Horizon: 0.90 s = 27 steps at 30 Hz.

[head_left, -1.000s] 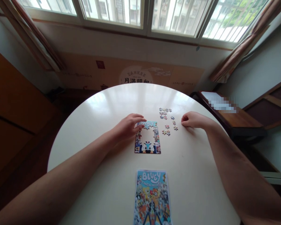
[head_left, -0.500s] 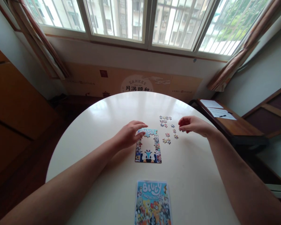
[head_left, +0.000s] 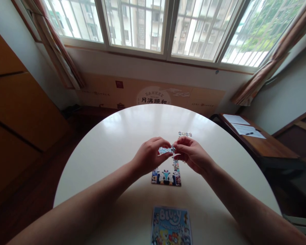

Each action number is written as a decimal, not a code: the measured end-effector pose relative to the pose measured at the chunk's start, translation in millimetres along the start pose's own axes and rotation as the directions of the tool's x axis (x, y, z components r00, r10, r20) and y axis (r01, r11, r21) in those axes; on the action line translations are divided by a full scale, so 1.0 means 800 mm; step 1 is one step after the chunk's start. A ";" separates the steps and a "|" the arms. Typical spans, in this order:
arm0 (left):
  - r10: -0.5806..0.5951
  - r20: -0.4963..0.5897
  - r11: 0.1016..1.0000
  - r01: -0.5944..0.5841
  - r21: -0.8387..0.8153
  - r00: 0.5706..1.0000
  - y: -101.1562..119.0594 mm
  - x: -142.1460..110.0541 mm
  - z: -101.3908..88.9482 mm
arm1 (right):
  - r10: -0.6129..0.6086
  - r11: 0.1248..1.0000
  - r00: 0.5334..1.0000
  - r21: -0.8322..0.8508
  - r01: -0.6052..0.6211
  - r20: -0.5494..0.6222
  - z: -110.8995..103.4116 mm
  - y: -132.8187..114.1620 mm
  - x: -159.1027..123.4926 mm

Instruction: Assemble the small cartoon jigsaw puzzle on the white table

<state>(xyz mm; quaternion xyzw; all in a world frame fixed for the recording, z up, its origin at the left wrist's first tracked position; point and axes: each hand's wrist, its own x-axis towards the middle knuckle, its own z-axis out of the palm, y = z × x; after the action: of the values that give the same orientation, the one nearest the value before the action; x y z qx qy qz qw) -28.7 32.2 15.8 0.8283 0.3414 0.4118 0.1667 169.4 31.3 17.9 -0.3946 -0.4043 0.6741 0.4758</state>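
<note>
Over the partly filled jigsaw puzzle (head_left: 166, 178), my two hands have come close together. My right hand (head_left: 191, 153) pinches a small puzzle piece (head_left: 173, 148) between thumb and fingers. Facing it, my left hand (head_left: 153, 154) is curved, thumb and fingers apart, its tips close to that piece; whether they touch it I cannot tell. The puzzle has a filled border and a pale gap in its middle; its upper part is largely hidden by the hands. Behind my right hand lie loose puzzle pieces (head_left: 185, 134), some of them covered from view.
A picture card (head_left: 171, 226) with "Bluey" lettering lies nearer to me on the round white table (head_left: 97, 163). To the right stands a wooden side table (head_left: 272, 144) with papers (head_left: 248, 131) and a pen. Windows (head_left: 137, 27) and curtains are beyond.
My right hand has moved left from beside the loose pieces to above the puzzle, carrying a piece. My left hand has shifted slightly right towards it. The camera view has tilted a little.
</note>
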 end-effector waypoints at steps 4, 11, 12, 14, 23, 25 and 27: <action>-0.002 -0.016 1.000 0.001 -0.021 1.000 -0.003 0.001 -0.002 | 0.041 0.998 0.999 0.044 -0.041 0.004 0.000 0.003 0.002; -0.018 -0.051 0.992 0.011 -0.129 0.999 -0.009 0.001 0.001 | 0.134 0.983 0.991 0.124 -0.134 0.004 0.000 0.005 0.005; -0.024 -0.060 0.989 0.014 -0.150 0.998 -0.009 0.002 0.001 | 0.135 0.983 0.991 0.126 -0.136 0.013 0.000 0.005 0.005; -0.036 -0.062 0.979 0.022 -0.203 0.997 -0.008 0.002 0.000 | 0.130 0.984 0.991 0.115 -0.134 0.039 -0.001 0.004 0.003; -0.039 0.028 0.950 0.046 -0.307 0.999 -0.009 0.004 -0.003 | 0.024 0.988 0.970 -0.156 0.014 0.242 -0.015 0.000 0.002; -0.038 0.054 0.951 0.052 -0.306 0.998 -0.010 0.003 -0.003 | -0.008 0.971 0.964 -0.228 0.071 0.267 -0.019 0.001 0.004; -0.042 0.078 0.952 0.064 -0.300 0.996 -0.010 0.003 -0.004 | -0.027 0.954 0.957 -0.279 0.111 0.289 -0.023 0.003 0.006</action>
<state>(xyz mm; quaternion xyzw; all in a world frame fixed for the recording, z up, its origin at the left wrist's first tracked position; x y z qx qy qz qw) -33.3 39.7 14.7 0.7976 0.2906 0.4250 0.3142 184.7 38.5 8.4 -0.3460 -0.5765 0.6391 0.3735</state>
